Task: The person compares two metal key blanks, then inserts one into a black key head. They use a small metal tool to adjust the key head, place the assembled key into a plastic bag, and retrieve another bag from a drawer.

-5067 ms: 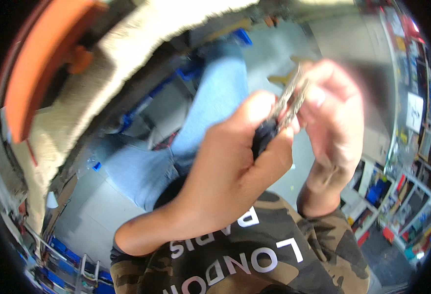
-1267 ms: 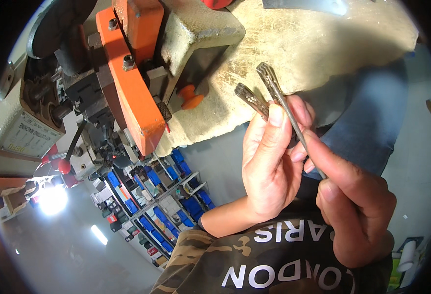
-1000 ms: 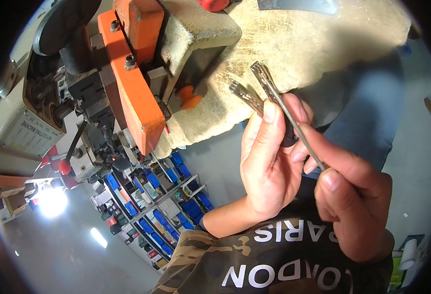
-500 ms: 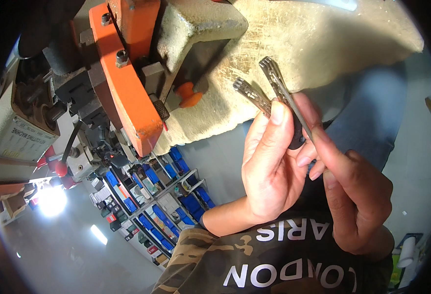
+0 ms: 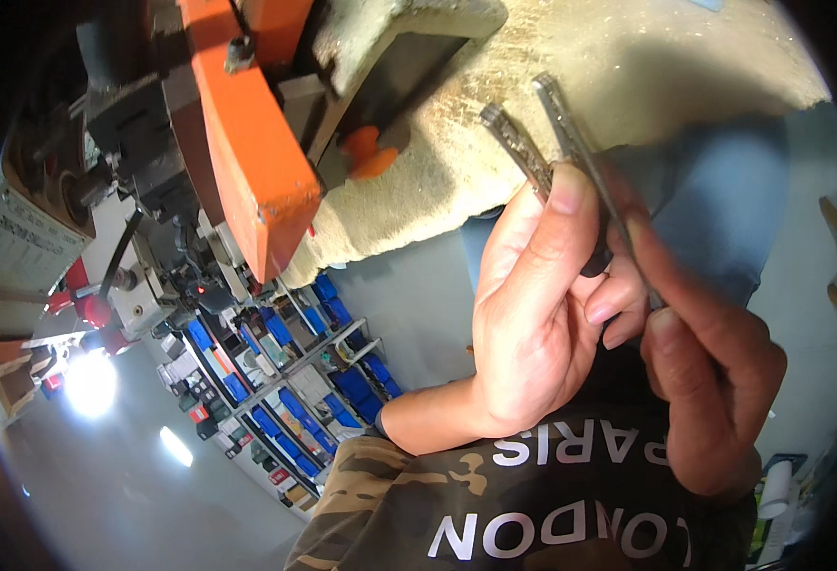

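My left hand is closed round two metal keys, pinched by the thumb and fingers with their blades pointing up and away. The left key has a milled, grooved blade. The right key stands beside it, a gap between their tips. A black part, perhaps a key head, shows between the fingers. My right hand pinches a thin dark metal rod between thumb and forefinger. The rod slants up along the right key's blade; motion blurs it, so I cannot tell if they touch.
A key cutting machine with an orange arm and an orange knob stands at the left on a worn, pale worktop. Below it is a shelf rack with blue bins. A bright lamp glows at lower left.
Both hands, with the keys and rod, have shifted slightly up and right in view. The keys have turned, showing the right blade more edge-on. The background has shifted a little too.
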A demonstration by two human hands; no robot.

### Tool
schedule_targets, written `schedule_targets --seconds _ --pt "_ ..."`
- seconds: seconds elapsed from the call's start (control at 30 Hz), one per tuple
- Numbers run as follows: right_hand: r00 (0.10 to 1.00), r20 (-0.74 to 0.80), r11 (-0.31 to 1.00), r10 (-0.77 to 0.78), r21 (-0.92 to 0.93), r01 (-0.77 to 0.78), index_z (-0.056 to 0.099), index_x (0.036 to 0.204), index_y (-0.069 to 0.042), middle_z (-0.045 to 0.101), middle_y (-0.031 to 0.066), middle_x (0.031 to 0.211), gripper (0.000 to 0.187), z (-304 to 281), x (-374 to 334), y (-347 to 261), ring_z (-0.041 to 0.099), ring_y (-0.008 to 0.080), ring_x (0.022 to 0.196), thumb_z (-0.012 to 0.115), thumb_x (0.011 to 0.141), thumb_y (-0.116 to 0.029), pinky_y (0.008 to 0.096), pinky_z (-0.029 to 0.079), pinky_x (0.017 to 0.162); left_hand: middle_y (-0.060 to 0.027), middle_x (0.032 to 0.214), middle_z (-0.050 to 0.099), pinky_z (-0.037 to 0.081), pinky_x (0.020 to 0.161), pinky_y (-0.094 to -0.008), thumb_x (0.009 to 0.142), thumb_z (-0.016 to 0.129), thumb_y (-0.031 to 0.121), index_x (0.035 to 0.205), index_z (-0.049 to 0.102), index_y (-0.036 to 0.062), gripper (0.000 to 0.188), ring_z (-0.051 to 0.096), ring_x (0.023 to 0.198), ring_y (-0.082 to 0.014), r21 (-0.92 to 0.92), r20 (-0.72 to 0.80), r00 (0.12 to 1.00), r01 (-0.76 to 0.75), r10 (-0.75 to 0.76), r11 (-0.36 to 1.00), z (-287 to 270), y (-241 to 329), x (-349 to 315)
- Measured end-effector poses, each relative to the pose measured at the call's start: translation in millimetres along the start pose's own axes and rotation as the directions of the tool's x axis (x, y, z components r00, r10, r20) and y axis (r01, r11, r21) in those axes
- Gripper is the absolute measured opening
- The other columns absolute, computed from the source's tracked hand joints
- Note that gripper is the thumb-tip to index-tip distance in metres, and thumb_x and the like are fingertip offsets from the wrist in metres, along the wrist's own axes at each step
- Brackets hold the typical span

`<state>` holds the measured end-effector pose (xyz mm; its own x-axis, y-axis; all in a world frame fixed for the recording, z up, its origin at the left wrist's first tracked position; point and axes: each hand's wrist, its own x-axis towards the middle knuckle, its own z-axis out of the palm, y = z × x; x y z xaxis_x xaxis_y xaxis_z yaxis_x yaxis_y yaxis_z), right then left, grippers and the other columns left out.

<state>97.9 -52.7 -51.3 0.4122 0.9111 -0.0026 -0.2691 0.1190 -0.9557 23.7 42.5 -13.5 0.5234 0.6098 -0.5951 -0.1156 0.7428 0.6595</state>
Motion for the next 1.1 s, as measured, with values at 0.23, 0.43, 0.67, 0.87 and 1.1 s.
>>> schedule_targets --seconds 0.23,0.43,0.67,0.87,1.1 --pt "0.979 0.03 0.978 0.202 -0.055 -0.201 0.05 0.117 0.005 0.06 0.0117 0.101 0.035 -12.2 -1.9 -19.1 0.049 0.0068 0.066 0.04 0.084 0.001 0.018 0.038 0.062 -0.005 0.078 0.046 0.024 0.039 -0.0205 0.094 0.032 0.033 0.095 0.045 0.0008 0.034 0.032 0.046 -0.0082 -0.043 0.052 0.993 0.106 -0.104 0.993 -4.8 7.5 0.3" --pt "0.995 0.043 0.974 0.092 -0.212 -0.081 0.051 0.114 0.006 0.058 0.0184 0.108 0.033 -13.0 0.7 -13.6 0.057 0.0199 0.092 0.041 0.083 0.0 0.0273 0.041 0.082 -0.0065 0.08 0.047 0.025 0.038 -0.021 0.095 0.029 0.033 0.103 0.044 -0.0007 0.037 0.033 0.046 -0.0092 -0.061 0.083 0.989 0.129 -0.123 0.99 -7.5 11.6 1.2" --pt "0.993 0.052 0.971 0.108 -0.221 -0.094 0.051 0.114 0.007 0.057 0.0207 0.108 0.032 -12.5 4.2 -16.7 0.057 0.0236 0.098 0.04 0.085 -0.001 0.0302 0.041 0.086 -0.0066 0.08 0.048 0.027 0.038 -0.0209 0.095 0.028 0.034 0.112 0.042 -0.0028 0.043 0.034 0.046 -0.0096 -0.056 0.131 0.983 0.137 -0.129 0.989 -10.5 12.4 2.0" --pt "0.998 0.062 0.949 0.025 -0.314 -0.005 0.051 0.114 0.007 0.057 0.021 0.108 0.032 -10.3 6.8 -12.8 0.057 0.0251 0.098 0.04 0.085 -0.001 0.0312 0.041 0.086 -0.0057 0.079 0.048 0.027 0.038 -0.0206 0.095 0.028 0.033 0.114 0.041 -0.0026 0.043 0.033 0.046 -0.0093 -0.081 0.129 0.982 0.146 -0.135 0.986 -10.0 12.8 2.6" --pt "0.992 0.058 0.941 0.113 -0.327 -0.088 0.051 0.114 0.007 0.058 0.0209 0.107 0.032 -14.1 6.9 -22.3 0.057 0.026 0.098 0.039 0.085 -0.001 0.0321 0.04 0.087 -0.0044 0.078 0.048 0.024 0.034 -0.0199 0.095 0.025 0.037 0.118 0.039 -0.0015 0.046 0.033 0.044 -0.0088 -0.18 0.21 0.955 0.249 -0.211 0.952 -9.9 16.7 1.8"
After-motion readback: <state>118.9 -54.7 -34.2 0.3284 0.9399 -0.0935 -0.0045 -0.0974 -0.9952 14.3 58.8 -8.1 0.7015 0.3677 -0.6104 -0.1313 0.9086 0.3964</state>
